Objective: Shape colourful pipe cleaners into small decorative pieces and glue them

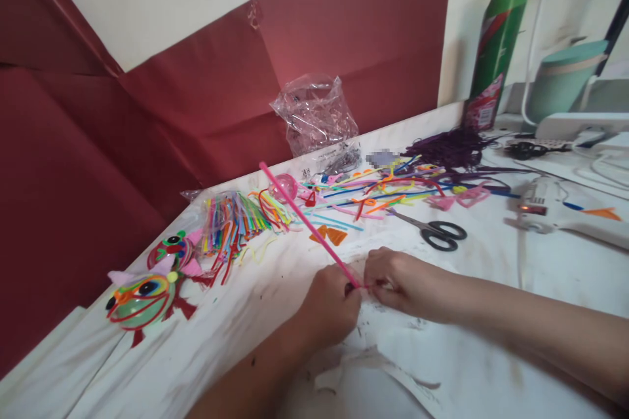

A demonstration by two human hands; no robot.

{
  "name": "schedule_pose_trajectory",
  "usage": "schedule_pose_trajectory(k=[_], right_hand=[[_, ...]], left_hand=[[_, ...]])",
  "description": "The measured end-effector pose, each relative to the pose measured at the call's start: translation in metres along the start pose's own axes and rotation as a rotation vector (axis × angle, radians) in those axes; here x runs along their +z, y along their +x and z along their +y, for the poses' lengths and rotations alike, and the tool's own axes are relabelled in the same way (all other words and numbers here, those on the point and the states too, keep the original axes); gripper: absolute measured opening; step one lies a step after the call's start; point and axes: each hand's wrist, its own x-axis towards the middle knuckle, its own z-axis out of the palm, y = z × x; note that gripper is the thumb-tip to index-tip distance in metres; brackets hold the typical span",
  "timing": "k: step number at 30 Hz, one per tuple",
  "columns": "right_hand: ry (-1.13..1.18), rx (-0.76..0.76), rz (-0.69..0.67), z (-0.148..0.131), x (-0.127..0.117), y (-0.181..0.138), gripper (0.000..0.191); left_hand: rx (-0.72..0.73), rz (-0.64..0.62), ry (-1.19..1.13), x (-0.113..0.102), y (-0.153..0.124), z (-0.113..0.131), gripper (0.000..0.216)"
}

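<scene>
A bright pink pipe cleaner [307, 222] slants up and to the left out of my left hand [331, 304], whose fingers are closed around its lower part. Close beside it, my right hand [400, 278] is closed in a pinch on the thin lower end of the same strand. The two hands almost meet above the white table [246, 353]. Just beyond them lie orange felt pieces [329, 234] and black-handled scissors [437, 234]. The fingertips are partly hidden and slightly blurred.
Bundled colourful pipe cleaners [236, 222], loose strands and a clear pink ball [284, 188] lie behind. Two decorated fish-like figures [142, 301] stand left. A glue gun [545, 203], purple fringe [447, 147], green can [501, 46] and plastic bag [317, 114] are at the back and right.
</scene>
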Motion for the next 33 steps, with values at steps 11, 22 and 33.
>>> schedule_pose_trajectory(k=[11,22,33], right_hand=[[0.653,0.329,0.298,-0.005,0.023,0.003,0.022],[0.274,0.235,0.303,-0.007,0.011,0.000,0.013],[0.222,0.211,0.154,0.000,0.008,0.002,0.014]], left_hand=[[-0.117,0.320,-0.577,0.015,-0.004,-0.001,0.007],[-0.164,0.232,-0.371,0.008,0.001,-0.007,0.009],[-0.019,0.174,-0.108,-0.001,0.000,-0.003,0.006]])
